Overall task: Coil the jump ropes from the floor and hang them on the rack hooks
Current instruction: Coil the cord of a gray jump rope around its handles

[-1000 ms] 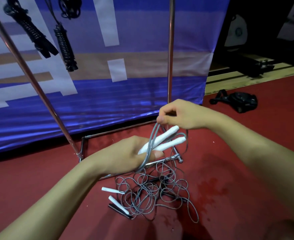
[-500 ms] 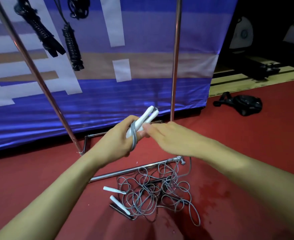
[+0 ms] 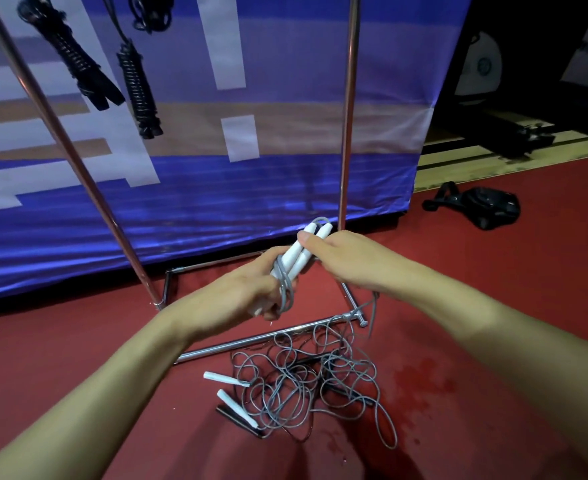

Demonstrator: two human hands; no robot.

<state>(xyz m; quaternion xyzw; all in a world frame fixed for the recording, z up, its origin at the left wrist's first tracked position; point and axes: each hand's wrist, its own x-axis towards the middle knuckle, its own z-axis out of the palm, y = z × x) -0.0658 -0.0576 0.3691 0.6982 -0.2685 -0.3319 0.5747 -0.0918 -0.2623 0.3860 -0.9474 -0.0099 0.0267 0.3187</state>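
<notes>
My left hand (image 3: 251, 292) grips the two white handles (image 3: 299, 256) of a grey jump rope, held side by side and pointing up. Grey cord is wound round them near my fingers. My right hand (image 3: 341, 258) holds the same bundle from the right, thumb on a handle, and a strand of cord (image 3: 374, 310) runs down from it to the floor. Below lies a tangled heap of grey and black ropes (image 3: 306, 386) with loose white handles (image 3: 225, 378) and a black one. Two coiled black ropes (image 3: 136, 84) hang at the upper left of the metal rack (image 3: 348, 109).
The rack's chrome base bars (image 3: 264, 337) lie on the red floor right under my hands. A blue and white banner (image 3: 251, 174) hangs behind the rack. A black bag (image 3: 479, 206) lies on the floor at the right, before a wooden strip.
The handles were raised and turned upright, and cord now wraps them. My right hand came down from pulling the cord above and closed onto the bundle.
</notes>
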